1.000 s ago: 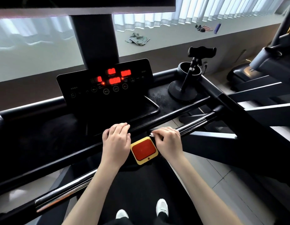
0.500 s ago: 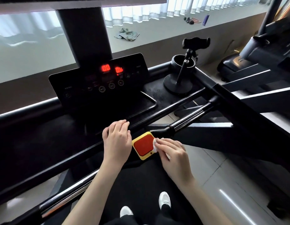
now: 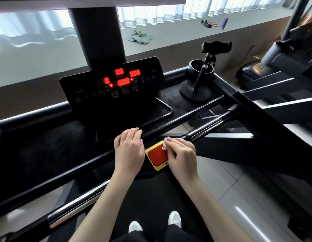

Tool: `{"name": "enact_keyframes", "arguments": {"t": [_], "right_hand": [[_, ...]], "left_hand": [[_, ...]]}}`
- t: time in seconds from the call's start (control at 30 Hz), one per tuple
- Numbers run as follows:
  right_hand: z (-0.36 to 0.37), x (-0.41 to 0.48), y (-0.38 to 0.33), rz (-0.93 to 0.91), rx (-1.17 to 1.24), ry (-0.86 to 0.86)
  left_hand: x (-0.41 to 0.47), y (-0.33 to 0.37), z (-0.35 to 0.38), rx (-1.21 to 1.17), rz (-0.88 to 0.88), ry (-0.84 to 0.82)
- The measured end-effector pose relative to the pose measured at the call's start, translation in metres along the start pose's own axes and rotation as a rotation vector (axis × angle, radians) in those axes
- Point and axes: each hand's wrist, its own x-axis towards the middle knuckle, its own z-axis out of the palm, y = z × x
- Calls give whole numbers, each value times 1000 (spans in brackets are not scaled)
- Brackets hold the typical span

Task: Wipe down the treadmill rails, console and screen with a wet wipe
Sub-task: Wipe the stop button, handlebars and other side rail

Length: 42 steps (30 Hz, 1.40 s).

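Wet wipe [image 3: 164, 144]: small, white, bunched; pinched at the fingertips of the right hand [image 3: 182, 153]; pressed on the far right corner of the stop button [image 3: 157, 157], close by the chromed handrail [image 3: 204, 127].
Right hand: clamped on the wet wipe, fingers bent, palm down; held low and close, judged so as to work the wad along the yellow surround rather than across the red face.
Left hand [image 3: 129, 149]: palm down just left of the stop button, fingers curled over the black crossbar [image 3: 183, 117]; nothing else held; judged a brace while leaning forward.
Stop button: red pad in a yellow frame, set between the two hands; touched by the wet wipe at one corner only.
Console [image 3: 113, 86]: tilted black panel beyond the black crossbar, red digits lit; well apart from the wet wipe.
Screen [image 3: 99, 0]: lower edge only in view, on a post above the console; judged to be the screen of the task.
Step in hand: detail wipe around the stop button.
Remaining: console face and screen judged outstanding; state of the rails not to be told from the surfaces.
Risk: powered display; damp wipe on pad or touch keys liable to trigger a function; light pressure advised.
Other items: phone holder [image 3: 216, 47] standing right of the console, beside the cup holder [image 3: 192, 70]; green cloth [image 3: 140, 37] on the window sill.
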Motion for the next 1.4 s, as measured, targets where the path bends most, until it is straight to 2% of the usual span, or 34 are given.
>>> {"name": "enact_keyframes", "arguments": {"t": [0.1,0.17,0.27,0.37,0.43,0.6,0.77,0.93,1.1,1.2,1.3,1.4], "right_hand": [[2,4,-7,-188,53,-102],[3,15,-1,-167,42,-111],[11,33,-4,-37,-29,-160],[21,27,-21,-172,40,-305],[18,26,-17,-252,79,-343],[14,42,-6,-139,45,-303],[6,17,-11,-372,166,-317],[0,27,2,-242,118,-243],[-6,-5,2,-488,221,-287],[-9,-3,18,-432,166,-213],[-5,-9,3,-355,159,-214],[-7,-23,0,-497,194,-260]], "left_hand": [[-5,-8,-5,48,20,7],[-10,-16,-9,59,2,15],[-16,-24,-13,62,-65,31],[-19,-25,-14,57,-119,36],[-18,-23,-15,50,-126,45],[-17,-20,-17,73,-131,62],[-17,-19,-17,78,-130,82],[-17,-19,-17,74,-142,101],[-17,-18,-18,69,-162,113],[-18,-19,-19,70,-169,105],[-17,-19,-19,72,-173,102],[-18,-19,-18,78,-172,106]]}}
